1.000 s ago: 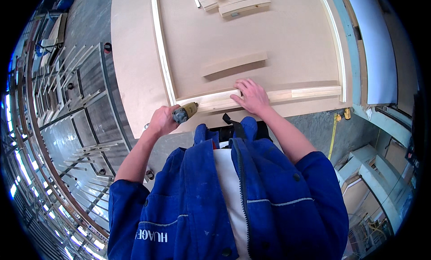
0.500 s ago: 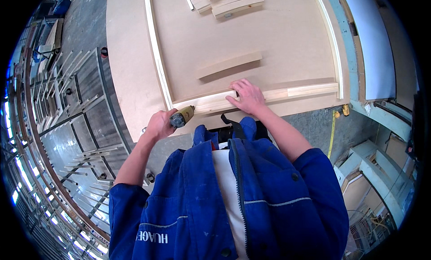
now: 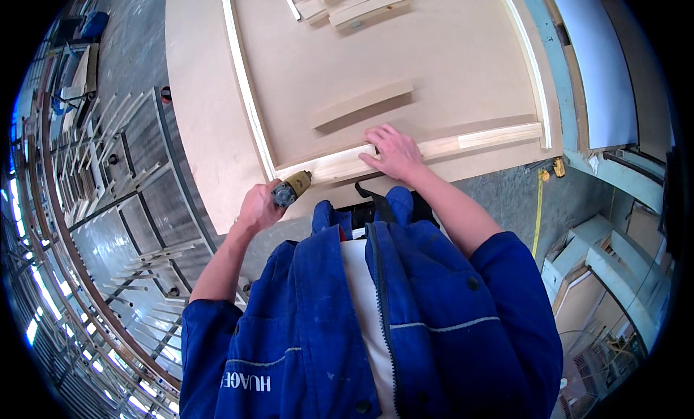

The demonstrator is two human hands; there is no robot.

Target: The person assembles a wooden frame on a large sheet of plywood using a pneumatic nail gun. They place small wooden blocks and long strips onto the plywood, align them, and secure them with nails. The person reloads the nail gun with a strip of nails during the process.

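My left hand (image 3: 259,208) is closed round a yellow-and-grey nail gun (image 3: 290,189). Its tip sits against the left part of the near wooden strip (image 3: 332,166), close to the frame's left corner. My right hand (image 3: 395,156) grips the same strip near its middle, with the fingers curled over its far side and the thumb pointing left. The nail gun's handle is largely hidden inside my left hand. A light wooden frame made of such strips lies on a tan board (image 3: 434,65); the left rail (image 3: 249,108) meets the near strip at the corner.
A loose slat (image 3: 363,103) lies inside the frame, with several short wood pieces (image 3: 369,8) stacked farther back. Metal racking (image 3: 155,166) stands on the left. At the right are a yellow tape measure (image 3: 559,166) and a pale blue machine frame (image 3: 614,177).
The board and frame have shifted slightly left and up in the picture. Both hands keep their holds, and the nail gun stays at the near strip's left part.
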